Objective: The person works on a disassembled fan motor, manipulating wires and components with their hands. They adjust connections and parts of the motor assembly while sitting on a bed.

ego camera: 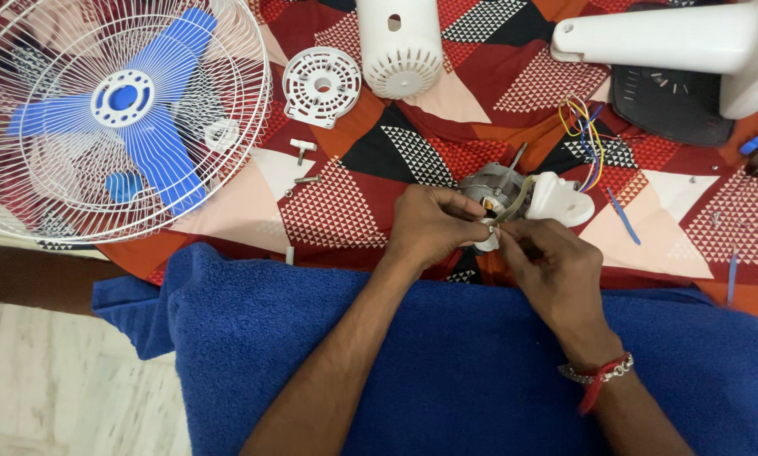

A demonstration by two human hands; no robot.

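Note:
A grey metal fan motor (490, 184) with a white plastic bracket (563, 199) lies on the patterned cloth in the middle. Coloured wires (583, 127) run from it toward the back. My left hand (434, 226) grips the motor's near side with its fingers closed on it. My right hand (552, 274) pinches a small white part (487, 242) at the motor's front edge, fingertips touching those of the left hand. A thin bent strip (514, 203) curves over the motor.
A white wire fan guard with blue blades (117, 110) lies at the left. A round white vented plate (322, 84), a white motor cover (400, 42), a white fan stand (674, 42) and a black panel (674, 105) sit behind. Small screws (303, 150) and a blue towel (480, 363) are nearby.

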